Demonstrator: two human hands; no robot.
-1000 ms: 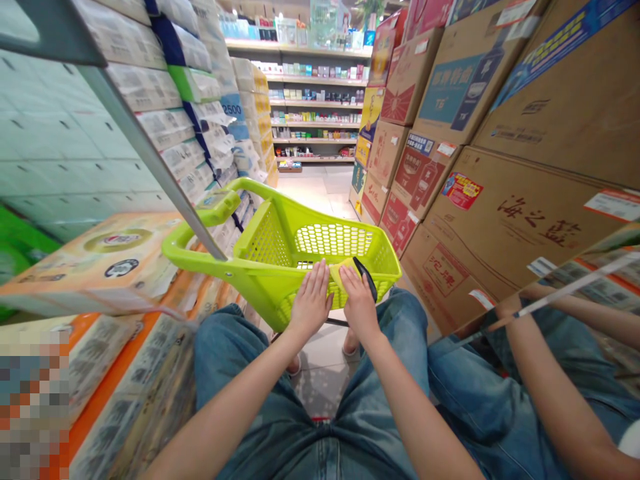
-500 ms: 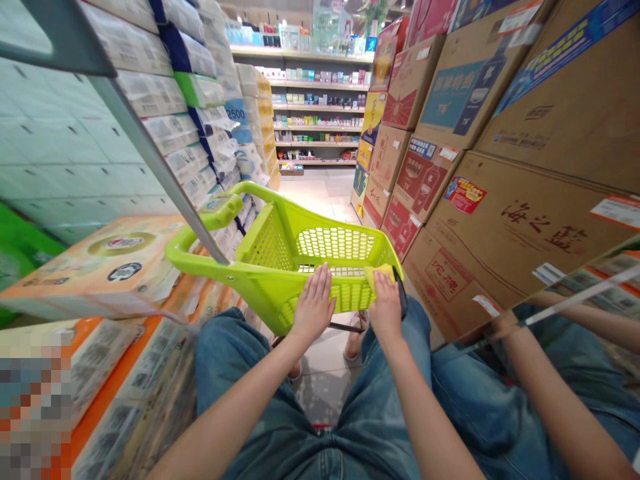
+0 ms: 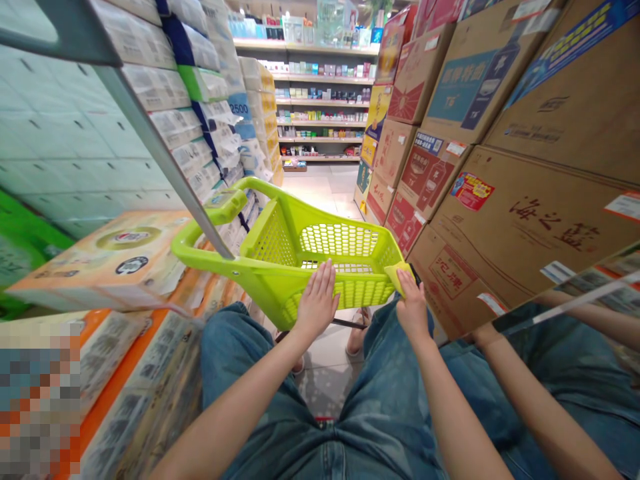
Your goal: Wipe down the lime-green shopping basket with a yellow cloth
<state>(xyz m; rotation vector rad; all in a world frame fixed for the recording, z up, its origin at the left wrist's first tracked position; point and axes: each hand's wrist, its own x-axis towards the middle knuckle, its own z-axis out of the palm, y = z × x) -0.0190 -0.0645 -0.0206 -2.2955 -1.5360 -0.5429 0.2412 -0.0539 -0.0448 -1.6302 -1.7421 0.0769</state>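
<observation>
Both hands are at the near long side of one lime-green perforated plastic basket (image 3: 263, 280). Palm down, the bare left hand (image 3: 316, 305) lies on the middle of that side, its fingers straight and close together across the rim. At the basket's right end, the bare right hand (image 3: 411, 308) curls its fingers over one soft yellow cloth (image 3: 397, 275), closing it against the corner of the rim; the right thumb is hard to make out.

Largest of all is a wall of stacked brown cardboard cartons (image 3: 530, 200) on the right, at least six of them, printed in red, teal and blue. Straight ahead, at the far end of the aisle, stands one pale shelf unit (image 3: 310, 48) with six visible boards full of small products. On the left rises a tall stack of plastic-wrapped white packs (image 3: 160, 87), too many to count surely.

Two legs in blue denim (image 3: 225, 347) are spread, one on each side below the basket. One orange-and-white flat pack (image 3: 95, 267) lies left of the basket. One slim grey metal pole (image 3: 160, 153) slants down to the basket's handle end.
</observation>
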